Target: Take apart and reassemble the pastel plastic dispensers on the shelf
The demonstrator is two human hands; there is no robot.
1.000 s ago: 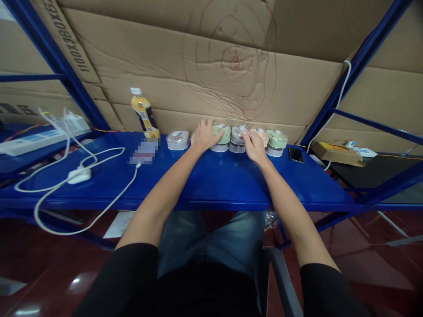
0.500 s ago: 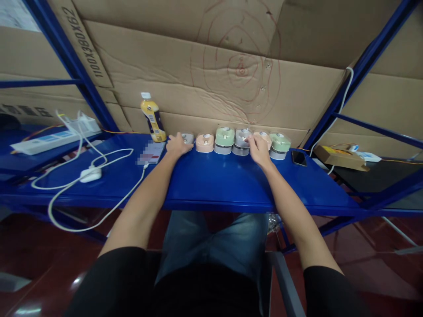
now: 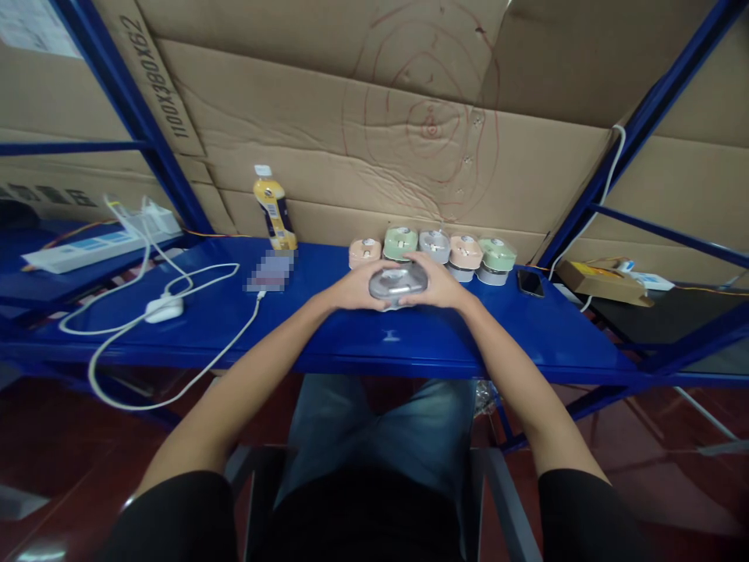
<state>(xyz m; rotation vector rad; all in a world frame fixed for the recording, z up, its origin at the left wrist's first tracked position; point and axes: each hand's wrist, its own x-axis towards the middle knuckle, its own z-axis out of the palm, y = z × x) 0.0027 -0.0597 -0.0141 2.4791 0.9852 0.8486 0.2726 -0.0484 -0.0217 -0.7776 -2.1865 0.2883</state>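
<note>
A small grey oval container with a clear top (image 3: 399,282) is tilted between my two hands, just above the blue table. My left hand (image 3: 358,286) grips its left side, with fingers and thumb around the edge. The right side is gripped by my right hand (image 3: 438,281). Behind them stands a row of similar containers: a peach one (image 3: 363,251) at the left, a green one (image 3: 401,240), a grey one (image 3: 434,245), another peach one (image 3: 466,250) and another green one (image 3: 497,253). My hands partly cover the lower parts of the row.
A yellow drink bottle (image 3: 274,209) stands at the back left, by a blurred-out flat device (image 3: 271,270) with a white cable. A power strip (image 3: 99,248) and a white adapter (image 3: 165,309) lie further left. A phone (image 3: 530,282) and an open cardboard box (image 3: 602,281) are at the right.
The grey container from the row's left end has moved right and toward me with my left hand. My right hand has left the row, moved left and closed on the same container.
</note>
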